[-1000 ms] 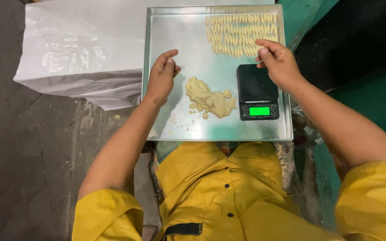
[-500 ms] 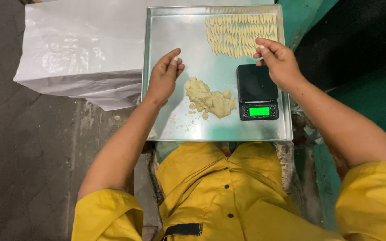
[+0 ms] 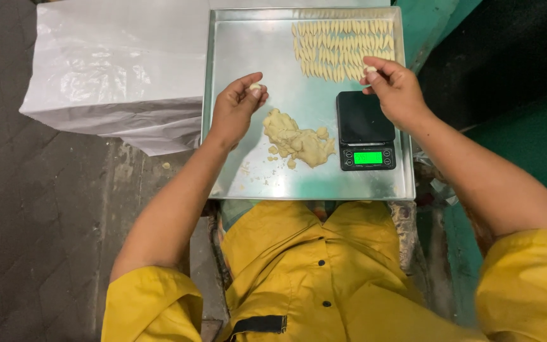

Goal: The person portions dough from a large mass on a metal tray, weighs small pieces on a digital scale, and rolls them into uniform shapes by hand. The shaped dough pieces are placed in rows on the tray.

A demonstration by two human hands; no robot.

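Observation:
A square metal tray rests on my lap. On it lie a pale yellow lump of dough, a small black scale with a green lit display, and rows of several small shaped dough pieces at the far right. My left hand hovers left of the lump, fingertips pinched on a small bit of dough. My right hand is above the scale, at the near edge of the rows, pinching another small dough piece.
A large white plastic sack lies to the left of the tray on the dark paved floor. A green surface runs along the right side. My yellow garment fills the foreground.
My left hand has lifted slightly and closed its fingertips on a bit of dough. My right hand stays near the rows, holding its piece.

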